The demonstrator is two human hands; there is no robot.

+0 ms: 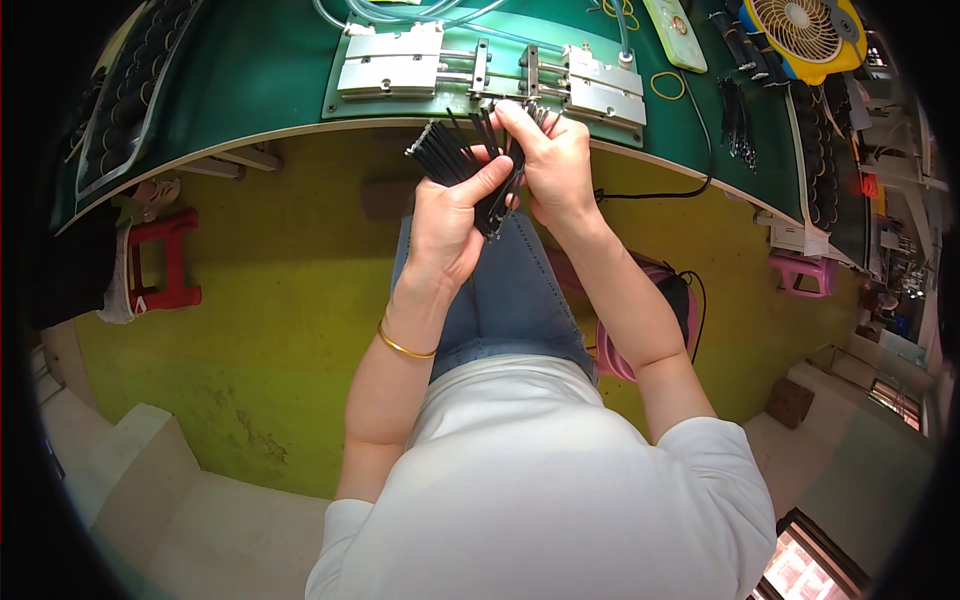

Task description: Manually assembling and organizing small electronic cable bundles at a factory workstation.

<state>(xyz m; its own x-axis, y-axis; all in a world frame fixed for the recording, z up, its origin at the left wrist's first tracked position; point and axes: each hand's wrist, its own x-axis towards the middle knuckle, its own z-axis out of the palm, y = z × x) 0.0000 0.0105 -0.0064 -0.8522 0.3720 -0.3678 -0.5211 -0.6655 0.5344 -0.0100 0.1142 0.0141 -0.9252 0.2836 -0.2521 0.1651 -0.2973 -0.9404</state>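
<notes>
My left hand [447, 222] is wrapped round a fanned bundle of thin black wires [440, 152] with small shiny ends. Some wires poke up between thumb and fingers, others hang below the palm. Close beside it, my right hand [556, 168] is closed, thumb and forefinger pinched at the upper ends of several wires; its other fingers partly hide them. Both hands are at the bench's front edge, just before a fixture with a left silver pneumatic cylinder [388, 78] and a right one [604, 88]. Two dark upright jaws [480, 68] stand between the cylinders, apart from each other.
The green-topped bench [270, 60] curves across the far side. On its right lie a phone [675, 35], a yellow fan [800, 30] and another black wire bundle [737, 125]. A tray of black coils [135, 95] lies left. A red stool [170, 260] and pink stool [803, 273] stand below.
</notes>
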